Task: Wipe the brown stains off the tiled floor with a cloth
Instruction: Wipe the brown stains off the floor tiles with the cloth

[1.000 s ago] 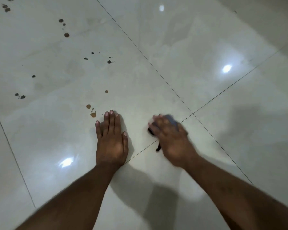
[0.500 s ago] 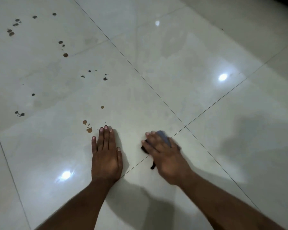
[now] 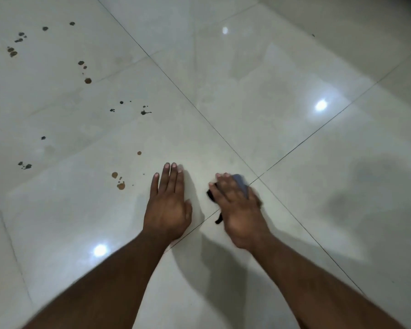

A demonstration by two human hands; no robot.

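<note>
With the left hand (image 3: 167,205) flat and open on the glossy white tiled floor (image 3: 282,119), the right hand (image 3: 239,207), fingers curled on the crumpled grey-blue cloth (image 3: 241,185), should press firmly and sweep left toward the nearest brown stains (image 3: 118,180).

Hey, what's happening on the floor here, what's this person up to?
A person is leaning over a glossy tiled floor, cleaning it by hand. The right hand presses a bluish cloth onto the tile near a grout junction, while the left hand rests flat beside it for support. Brown stains sit just left of the left hand, with more dark spots scattered farther off, none wiped yet.
</note>
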